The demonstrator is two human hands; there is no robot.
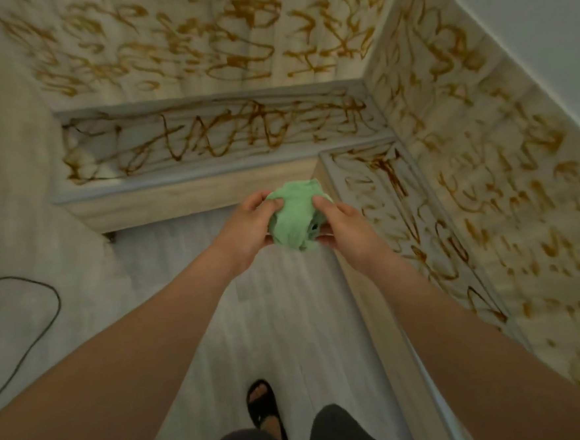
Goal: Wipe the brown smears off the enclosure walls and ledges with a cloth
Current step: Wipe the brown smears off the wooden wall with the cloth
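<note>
Both hands centre frame: left hand (248, 226) and right hand (342, 228) pinch the bunched green cloth (295, 216), probably folding a pad; smears (207, 136) on the ledge untouched.

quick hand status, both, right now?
Left hand: grip closed on the green cloth, held in the air.
Right hand: grip closed on the same cloth, from the other side.
</note>
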